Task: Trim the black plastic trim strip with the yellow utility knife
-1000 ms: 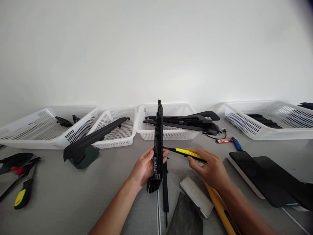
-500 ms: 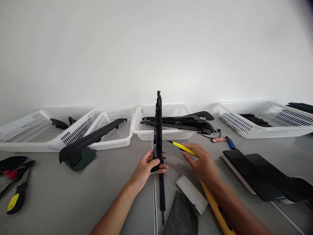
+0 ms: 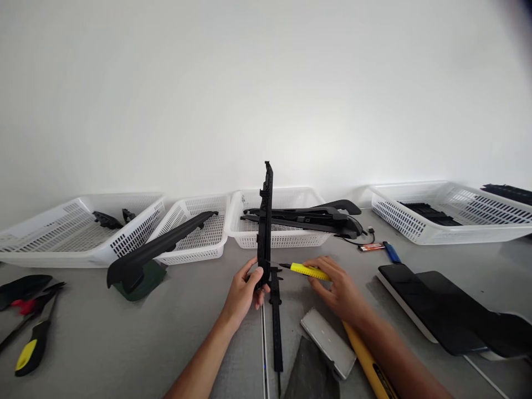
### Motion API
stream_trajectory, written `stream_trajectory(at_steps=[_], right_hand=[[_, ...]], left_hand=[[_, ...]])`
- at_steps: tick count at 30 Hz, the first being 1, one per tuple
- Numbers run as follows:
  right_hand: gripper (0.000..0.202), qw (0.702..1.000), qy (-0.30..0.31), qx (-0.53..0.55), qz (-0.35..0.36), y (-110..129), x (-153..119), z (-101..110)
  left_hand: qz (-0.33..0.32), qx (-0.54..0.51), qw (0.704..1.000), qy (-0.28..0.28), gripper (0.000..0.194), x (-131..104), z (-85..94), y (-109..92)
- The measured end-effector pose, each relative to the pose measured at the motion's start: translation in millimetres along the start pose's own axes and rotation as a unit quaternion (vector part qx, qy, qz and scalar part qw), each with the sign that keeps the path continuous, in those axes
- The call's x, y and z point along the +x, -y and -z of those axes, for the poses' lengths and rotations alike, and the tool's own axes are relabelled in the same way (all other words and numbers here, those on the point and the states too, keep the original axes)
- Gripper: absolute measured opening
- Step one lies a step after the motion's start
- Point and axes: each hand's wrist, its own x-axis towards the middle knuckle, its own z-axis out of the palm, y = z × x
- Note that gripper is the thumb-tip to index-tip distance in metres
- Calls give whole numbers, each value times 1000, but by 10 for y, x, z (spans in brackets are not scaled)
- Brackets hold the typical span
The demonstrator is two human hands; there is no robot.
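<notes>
A long black plastic part (image 3: 265,221) stands nearly upright at the centre, its lower end gripped by my left hand (image 3: 245,288) with the thumb across it. My right hand (image 3: 334,282) is closed on a yellow knife (image 3: 310,271) with a black tip section. Its thin blade points left and reaches the lower part of the black piece; whether it touches cannot be made out. Just below and right of the held part, a black caliper (image 3: 276,327) lies on the grey table (image 3: 199,327).
White baskets (image 3: 282,239) line the wall, several long black parts (image 3: 316,219) across the middle one. Near my right forearm are a yellow tool (image 3: 366,357), a pale box (image 3: 329,341) and dark cloth (image 3: 312,371). Black phones (image 3: 428,307) lie right, a screwdriver (image 3: 31,349) left.
The black part has turned in my left hand and shows a different side. My right hand has brought the knife closer to its lower end, now held more level. The view has tilted slightly up.
</notes>
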Motion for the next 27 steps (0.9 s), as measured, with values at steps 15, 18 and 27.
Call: stream_trajectory(at_steps=[15,18,27], right_hand=[[42,996,62,2,-68,30,-5,-24],[50,992,77,-41,-87,47,-1,-12],[57,990,49,-63,-117,-1,2,-59]], left_hand=[[-44,90,993,55,61,-29,-26,-24],[-42,94,993,52,58,-32,-25,-36],[-66,102,992,42,57,-12,3,22]])
